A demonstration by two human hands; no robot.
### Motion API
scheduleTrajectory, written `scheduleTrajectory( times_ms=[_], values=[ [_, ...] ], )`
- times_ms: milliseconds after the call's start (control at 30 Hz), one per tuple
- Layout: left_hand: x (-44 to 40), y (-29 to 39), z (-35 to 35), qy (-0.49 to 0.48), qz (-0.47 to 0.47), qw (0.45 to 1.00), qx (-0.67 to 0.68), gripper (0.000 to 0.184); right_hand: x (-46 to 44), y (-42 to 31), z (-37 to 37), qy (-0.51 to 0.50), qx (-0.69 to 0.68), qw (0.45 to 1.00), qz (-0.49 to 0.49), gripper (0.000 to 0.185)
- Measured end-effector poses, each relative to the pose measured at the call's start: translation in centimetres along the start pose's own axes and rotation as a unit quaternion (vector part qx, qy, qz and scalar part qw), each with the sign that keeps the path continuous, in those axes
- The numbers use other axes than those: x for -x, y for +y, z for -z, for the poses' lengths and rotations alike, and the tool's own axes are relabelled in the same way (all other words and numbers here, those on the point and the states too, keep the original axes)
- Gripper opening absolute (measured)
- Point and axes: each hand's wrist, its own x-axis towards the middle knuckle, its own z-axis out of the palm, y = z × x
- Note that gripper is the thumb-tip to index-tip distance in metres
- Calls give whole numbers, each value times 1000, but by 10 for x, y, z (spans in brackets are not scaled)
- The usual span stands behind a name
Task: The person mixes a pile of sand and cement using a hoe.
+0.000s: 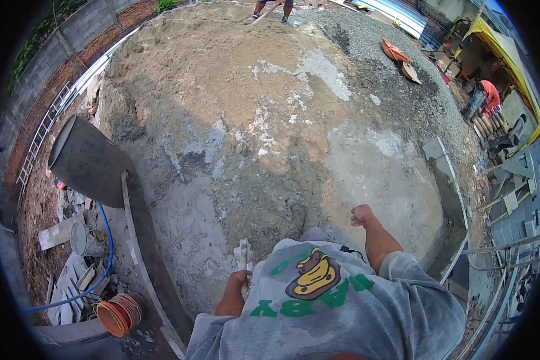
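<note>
My left hand [240,278] is wrapped round a pale, cement-caked tool handle [243,257] beside the grey shirt. The far end of this handle meets the wet grey mix, and no blade can be made out. Farther forward on the right, my right hand [360,216] is curled closed above the smooth wet cement [375,174], with nothing visible in it. Rough brown sand [204,66] rises beyond the mix.
A dark barrel [93,161] stands left, near a curved low wall [139,258], a blue hose [110,240] and orange buckets [115,317]. A board [447,180] edges the mix at right. One person [274,7] stands at the top; another [489,95] bends at the upper right.
</note>
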Motion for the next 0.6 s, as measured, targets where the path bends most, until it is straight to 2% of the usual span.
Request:
scheduleTrajectory(
  times_ms=[133, 200, 267, 367, 567, 600],
  values=[
    [2, -12, 1, -2, -100, 994, -45, 24, 6, -4, -1, 4, 13, 1000, 8, 28],
    [0, -9, -1, -1, -47, 999, 5, 25, 3, -2, -1, 3, 13, 1000, 7, 28],
    [0, 6, -1, 5, 88, 991, 100, 27, -7, 2, -4, 0, 6, 1000, 3, 27],
    [-2, 3, -3, 8, 75, 993, 90, 29, -5, 3, -7, -2, 9, 1000, -12, 27],
    [-23, -6, -4, 18, 184, 975, 126, 27, -2, 8, -9, -2, 0, 1000, -18, 27],
    [-14, -5, -4, 19, 89, 991, 93, 27, -3, 9, -9, -1, -2, 1000, -18, 27]
  ],
)
